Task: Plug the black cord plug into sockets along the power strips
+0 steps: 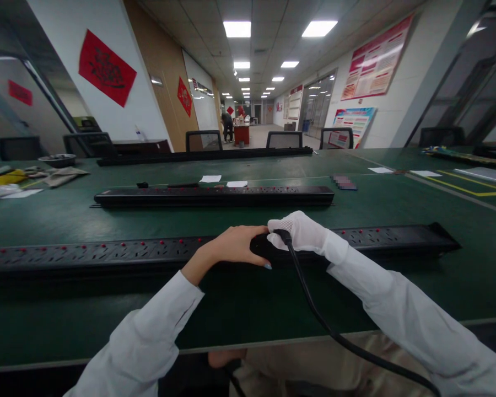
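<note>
Sleeves [136,331]: white, stretched in from the bottom edge, both aimed at pretty much the same spot.
Left hand [231,245]: bare, laid over the front strip [119,251] — fingers on top, thumb dropped to the near side. It can't be told whether anything's properly clenched there or the strip's just being touched.
Right hand [301,231]: gloved in white, with the plug [284,236] grasped between thumb and fingers, right beside the left fingertips. Whether it's seated in anything can't be made out, since the spot's blocked by the hands.
Cable [303,284]: black, run from the plug down past the table edge to the bottom right.
Front strip: long, black, set lengthwise across the green table [248,309], topped with slots and a row of red dots; its left end is cut off by the frame.
Middle strip [215,198]: parked behind that one, roughly parallel, dotted with red too. Two paper slips [210,178] are laid just behind it.
Far bars [206,157]: black, stretched along the table's far side.
Left end: a bowl [58,160] and some yellow stuff [8,177], well away from the hands.
Background: chairs [284,140] lined up past the table — and way back, someone [227,127] is seen by a red desk [242,134].
</note>
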Available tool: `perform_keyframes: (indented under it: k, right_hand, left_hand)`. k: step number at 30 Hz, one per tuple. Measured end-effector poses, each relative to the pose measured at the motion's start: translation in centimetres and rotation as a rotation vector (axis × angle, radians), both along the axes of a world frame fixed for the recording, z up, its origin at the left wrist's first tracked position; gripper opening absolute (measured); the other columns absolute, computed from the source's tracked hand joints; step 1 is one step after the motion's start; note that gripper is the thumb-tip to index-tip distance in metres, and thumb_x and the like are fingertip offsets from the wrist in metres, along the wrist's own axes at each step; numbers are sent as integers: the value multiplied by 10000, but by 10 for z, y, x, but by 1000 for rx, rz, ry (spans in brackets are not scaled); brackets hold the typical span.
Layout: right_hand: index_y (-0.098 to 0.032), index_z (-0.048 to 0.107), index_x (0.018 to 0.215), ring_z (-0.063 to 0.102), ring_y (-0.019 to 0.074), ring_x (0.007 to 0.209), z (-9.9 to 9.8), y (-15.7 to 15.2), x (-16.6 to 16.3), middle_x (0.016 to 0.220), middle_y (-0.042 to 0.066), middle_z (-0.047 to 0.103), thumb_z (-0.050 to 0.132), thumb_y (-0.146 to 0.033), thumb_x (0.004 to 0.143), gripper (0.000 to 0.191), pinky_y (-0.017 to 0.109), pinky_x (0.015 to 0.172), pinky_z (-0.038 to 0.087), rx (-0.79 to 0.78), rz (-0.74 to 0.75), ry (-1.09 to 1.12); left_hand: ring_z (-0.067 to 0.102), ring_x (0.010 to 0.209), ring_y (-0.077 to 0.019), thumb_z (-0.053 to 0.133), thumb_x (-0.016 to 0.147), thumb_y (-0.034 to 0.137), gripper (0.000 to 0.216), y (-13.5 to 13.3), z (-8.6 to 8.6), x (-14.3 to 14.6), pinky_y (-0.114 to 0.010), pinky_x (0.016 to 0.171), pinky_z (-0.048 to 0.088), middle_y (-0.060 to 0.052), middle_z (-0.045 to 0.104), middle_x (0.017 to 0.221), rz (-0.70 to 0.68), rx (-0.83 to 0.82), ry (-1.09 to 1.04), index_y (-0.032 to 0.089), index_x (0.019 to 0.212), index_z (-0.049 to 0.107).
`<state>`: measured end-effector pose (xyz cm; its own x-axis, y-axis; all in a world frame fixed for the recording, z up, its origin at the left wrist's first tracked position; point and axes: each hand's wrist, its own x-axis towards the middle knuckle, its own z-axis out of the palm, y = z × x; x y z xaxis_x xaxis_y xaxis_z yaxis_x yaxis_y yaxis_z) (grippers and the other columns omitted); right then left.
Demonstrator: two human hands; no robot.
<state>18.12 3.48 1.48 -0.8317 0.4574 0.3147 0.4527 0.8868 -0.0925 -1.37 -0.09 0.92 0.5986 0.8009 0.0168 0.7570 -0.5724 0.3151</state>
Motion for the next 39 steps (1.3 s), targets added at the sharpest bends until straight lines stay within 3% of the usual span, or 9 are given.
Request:
perform_keyframes:
  k: [39]
  right_hand:
    - [-174, 458, 668, 334, 51, 478, -2, 1, 0, 524, -48, 415, 381, -297, 776, 181, 190, 477, 211, -42, 3, 24]
  left_hand:
    - [432, 1143, -239, 571, 612, 619, 785, 3, -2, -4, -334, 930, 342, -16, 440, 1296, 21, -104, -89, 255, 1275, 361]
